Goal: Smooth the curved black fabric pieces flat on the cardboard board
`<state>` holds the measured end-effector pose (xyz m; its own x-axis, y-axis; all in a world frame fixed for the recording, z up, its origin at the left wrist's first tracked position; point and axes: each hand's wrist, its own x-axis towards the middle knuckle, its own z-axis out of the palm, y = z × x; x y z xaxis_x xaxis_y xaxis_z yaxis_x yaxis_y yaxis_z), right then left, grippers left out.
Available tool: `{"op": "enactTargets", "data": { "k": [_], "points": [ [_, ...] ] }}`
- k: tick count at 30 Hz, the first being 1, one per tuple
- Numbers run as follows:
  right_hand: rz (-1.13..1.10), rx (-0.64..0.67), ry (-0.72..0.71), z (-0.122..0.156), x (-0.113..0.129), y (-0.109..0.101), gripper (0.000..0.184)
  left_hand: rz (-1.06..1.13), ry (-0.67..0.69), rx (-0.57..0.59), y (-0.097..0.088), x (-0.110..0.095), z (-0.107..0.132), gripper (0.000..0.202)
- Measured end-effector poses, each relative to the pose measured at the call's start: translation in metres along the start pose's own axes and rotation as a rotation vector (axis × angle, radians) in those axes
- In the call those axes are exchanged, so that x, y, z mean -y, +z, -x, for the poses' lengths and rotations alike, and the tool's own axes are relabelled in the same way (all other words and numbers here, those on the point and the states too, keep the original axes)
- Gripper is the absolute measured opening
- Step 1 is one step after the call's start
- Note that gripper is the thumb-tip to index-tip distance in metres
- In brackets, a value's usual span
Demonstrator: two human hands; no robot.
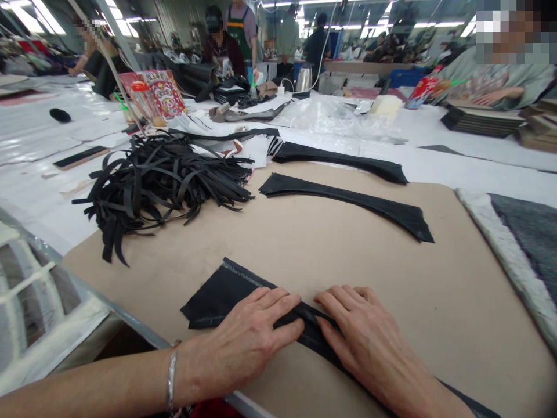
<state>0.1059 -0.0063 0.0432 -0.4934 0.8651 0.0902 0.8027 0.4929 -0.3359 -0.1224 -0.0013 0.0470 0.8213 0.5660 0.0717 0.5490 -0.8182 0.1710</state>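
A black leather piece [217, 299] with a stitched edge lies on the tan board [278, 244] near the front. My left hand [248, 337] lies flat on it, fingers stretched out toward the right. My right hand [361, 337] rests flat beside it, fingertips pressing the same piece along its narrow middle. Both hands lie open and grip nothing. The piece runs on to the lower right under my right forearm.
Two long black curved pieces [348, 200] [339, 159] lie further back on the board. A heap of black strips [161, 180] sits at the left. A grey felt mat [522, 244] is at the right. Other people work at the far tables.
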Motion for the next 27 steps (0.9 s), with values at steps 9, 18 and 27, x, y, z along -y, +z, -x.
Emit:
{"op": "enactTargets", "data": {
  "k": [9, 18, 27],
  "points": [
    [-0.145, -0.044, 0.004, 0.012, -0.002, -0.003, 0.017, 0.009, 0.002, -0.045, 0.000, 0.000, -0.001, 0.030],
    [-0.172, -0.082, -0.011, 0.021, 0.001, 0.008, 0.035, 0.007, 0.037, -0.023, 0.003, 0.000, -0.002, 0.030],
    [-0.063, -0.171, -0.124, 0.025, 0.006, 0.013, 0.031, 0.033, 0.058, -0.027, 0.009, 0.001, -0.002, 0.031]
  ]
}}
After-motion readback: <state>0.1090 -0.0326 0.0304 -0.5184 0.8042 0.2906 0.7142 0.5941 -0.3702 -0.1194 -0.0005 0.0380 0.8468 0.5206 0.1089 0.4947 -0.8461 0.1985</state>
